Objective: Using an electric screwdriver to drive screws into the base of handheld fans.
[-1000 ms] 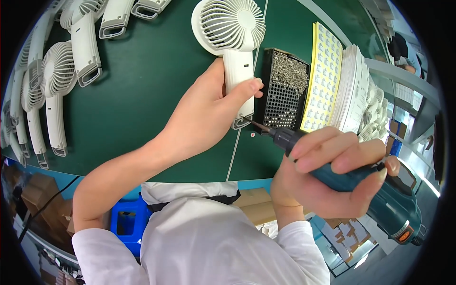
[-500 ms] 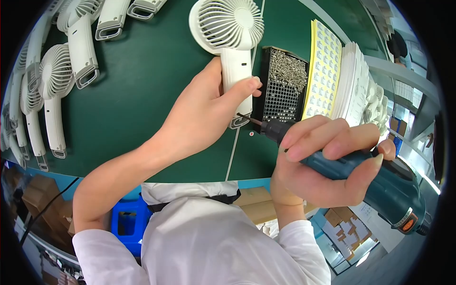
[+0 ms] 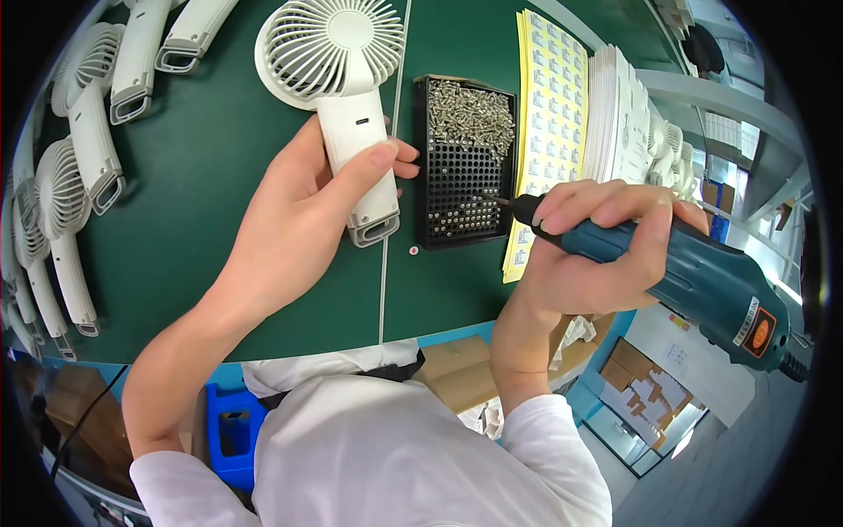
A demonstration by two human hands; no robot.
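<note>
The desk [image 3: 202,167] has a smooth, matt green top; the fan [image 3: 344,119] is smooth white plastic, satin-looking; the screwdriver [image 3: 694,272] has a teal plastic body with a slight sheen and a thin metal bit [image 3: 498,200]; the screws [image 3: 470,114] are shiny metal, in a matt black plastic tray [image 3: 423,176]; the label sheets [image 3: 553,105], toward the desk's right edge, are paper; below its near edge, the shirt [image 3: 413,439] is white cloth and the bin [image 3: 230,404] smooth blue plastic.

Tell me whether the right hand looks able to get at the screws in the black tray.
Probably yes: the right hand holds the screwdriver with its bit over the black tray, and nothing seems to cover the screws.
</note>
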